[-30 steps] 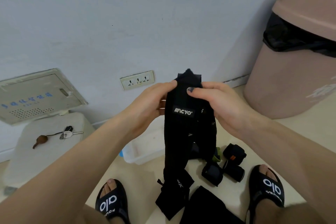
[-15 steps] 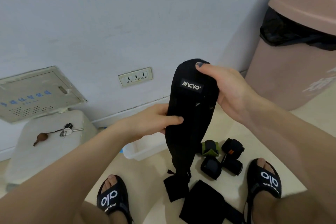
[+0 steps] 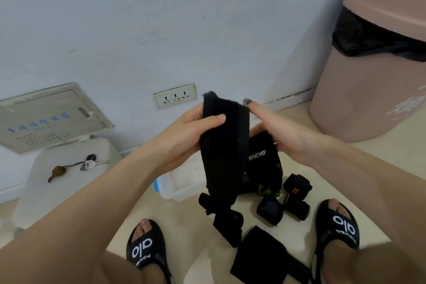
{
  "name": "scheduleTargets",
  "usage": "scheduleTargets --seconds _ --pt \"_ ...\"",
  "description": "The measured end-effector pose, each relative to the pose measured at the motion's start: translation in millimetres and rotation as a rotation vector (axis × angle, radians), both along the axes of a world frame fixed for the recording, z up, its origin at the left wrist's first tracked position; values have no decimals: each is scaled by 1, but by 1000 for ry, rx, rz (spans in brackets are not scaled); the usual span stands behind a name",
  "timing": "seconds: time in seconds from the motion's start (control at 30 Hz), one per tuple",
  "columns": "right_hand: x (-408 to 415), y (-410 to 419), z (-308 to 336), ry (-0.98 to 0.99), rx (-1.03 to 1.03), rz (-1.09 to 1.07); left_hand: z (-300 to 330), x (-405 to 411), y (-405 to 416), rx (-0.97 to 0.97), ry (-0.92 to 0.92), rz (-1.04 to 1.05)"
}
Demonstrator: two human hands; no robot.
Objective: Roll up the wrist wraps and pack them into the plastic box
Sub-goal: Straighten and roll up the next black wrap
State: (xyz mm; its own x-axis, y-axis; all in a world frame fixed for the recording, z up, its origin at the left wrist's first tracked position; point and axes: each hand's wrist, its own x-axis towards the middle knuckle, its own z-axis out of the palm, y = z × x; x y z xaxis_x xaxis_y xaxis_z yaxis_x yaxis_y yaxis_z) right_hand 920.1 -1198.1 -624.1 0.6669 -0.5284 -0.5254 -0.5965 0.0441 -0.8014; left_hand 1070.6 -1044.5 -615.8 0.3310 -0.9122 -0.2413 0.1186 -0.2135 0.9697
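Held wrist wrap hides plastic box.

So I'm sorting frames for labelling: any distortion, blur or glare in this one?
Head view: wide-angle bending, the pink bin leans inward; light soft and even, no glare; left hand and right hand fairly sharp; the black wrist wrap shows little texture; plastic box mostly hidden.

Wrist wrap at frame centre, between both hands; plastic box behind it on the floor; rolled wraps lower right; keys left.
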Motion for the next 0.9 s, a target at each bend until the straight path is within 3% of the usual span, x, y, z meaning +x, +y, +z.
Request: scheduleTargets --seconds 0.17,0.4,0.57,0.7,0.9 --pt "-6 10 1 -205 213 111 -4 0 -2 0 -30 93" --pt "-7 24 7 -391 25 -12 -12 -5 -9 28 -99 150" --pt "-9 19 15 -517 167 -198 -47 -13 -2 141 -259 -33" --pt "-11 17 18 -550 311 -270 -86 -30 9 319 -399 -366" --pt "-14 17 25 -615 375 -238 -124 -42 14 500 -507 -376"
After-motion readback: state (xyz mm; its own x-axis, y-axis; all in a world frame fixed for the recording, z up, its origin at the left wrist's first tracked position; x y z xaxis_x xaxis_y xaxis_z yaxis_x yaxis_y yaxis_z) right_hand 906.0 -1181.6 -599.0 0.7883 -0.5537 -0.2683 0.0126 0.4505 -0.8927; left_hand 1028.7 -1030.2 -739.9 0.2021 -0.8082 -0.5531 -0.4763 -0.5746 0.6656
